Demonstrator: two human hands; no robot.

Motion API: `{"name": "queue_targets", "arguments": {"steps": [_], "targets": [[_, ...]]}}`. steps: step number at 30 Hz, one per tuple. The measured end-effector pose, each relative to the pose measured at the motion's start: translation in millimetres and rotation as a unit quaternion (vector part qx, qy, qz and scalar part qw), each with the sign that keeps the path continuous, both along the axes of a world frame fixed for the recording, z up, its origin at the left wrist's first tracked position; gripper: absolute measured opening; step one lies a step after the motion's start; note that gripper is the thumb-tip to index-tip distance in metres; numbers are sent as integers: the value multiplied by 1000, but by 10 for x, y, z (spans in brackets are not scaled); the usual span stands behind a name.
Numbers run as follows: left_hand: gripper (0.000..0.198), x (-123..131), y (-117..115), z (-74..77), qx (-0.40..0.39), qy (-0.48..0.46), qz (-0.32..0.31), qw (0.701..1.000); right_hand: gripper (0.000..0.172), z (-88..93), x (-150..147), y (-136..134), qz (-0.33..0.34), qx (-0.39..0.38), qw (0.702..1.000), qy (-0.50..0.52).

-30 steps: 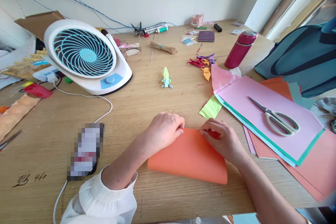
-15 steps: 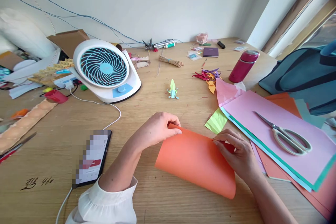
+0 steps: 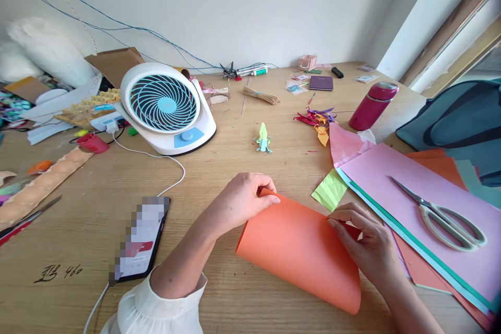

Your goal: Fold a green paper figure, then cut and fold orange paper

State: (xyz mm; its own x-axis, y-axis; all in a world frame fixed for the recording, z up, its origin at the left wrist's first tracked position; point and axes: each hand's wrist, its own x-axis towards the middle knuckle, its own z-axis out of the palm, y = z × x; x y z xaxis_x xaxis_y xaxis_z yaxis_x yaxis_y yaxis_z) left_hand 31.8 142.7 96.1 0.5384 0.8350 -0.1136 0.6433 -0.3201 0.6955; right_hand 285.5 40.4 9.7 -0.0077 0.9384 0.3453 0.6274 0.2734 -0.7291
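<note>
A sheet of orange paper (image 3: 299, 248) is bent over into a loose curve, its far edges brought together and its rounded side toward me. My left hand (image 3: 250, 195) pinches the far left corner between thumb and fingers. At the right end of the same edge, my right hand (image 3: 364, 235) pinches the paper too. A small green and blue folded-paper figure (image 3: 263, 138) stands on the table beyond the sheet. Beside my right hand lies a yellow-green paper piece (image 3: 329, 190). What the fingers do behind the sheet is hidden.
Scissors (image 3: 438, 219) rest on stacked coloured paper (image 3: 376, 172) at right. A phone (image 3: 144, 240) with a white cable lies left. Farther back are a fan (image 3: 166, 107), a bundle of thin sticks (image 3: 261, 95), coloured paper scraps (image 3: 319, 121), a magenta bottle (image 3: 373, 107) and a blue bag (image 3: 454, 125).
The whole view has shifted slightly, so things appear a little farther right and lower. Both hands keep their pinch on the bent orange paper, with little other change.
</note>
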Motion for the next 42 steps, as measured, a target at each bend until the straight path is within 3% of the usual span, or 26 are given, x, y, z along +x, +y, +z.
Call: {"name": "queue_targets", "arguments": {"steps": [23,32,42], "targets": [[13,-11,15,-27,-3,-10,-6,1000,13,-5,18,-3,8,-18,1000,12],[15,23,132,-292,-21,26,-35,999,18,-41,-11,59,-21,-58,997,-48],[14,-25,-121,-678,60,149,-60,985,14,-180,-112,133,3,-97,981,-168]]}}
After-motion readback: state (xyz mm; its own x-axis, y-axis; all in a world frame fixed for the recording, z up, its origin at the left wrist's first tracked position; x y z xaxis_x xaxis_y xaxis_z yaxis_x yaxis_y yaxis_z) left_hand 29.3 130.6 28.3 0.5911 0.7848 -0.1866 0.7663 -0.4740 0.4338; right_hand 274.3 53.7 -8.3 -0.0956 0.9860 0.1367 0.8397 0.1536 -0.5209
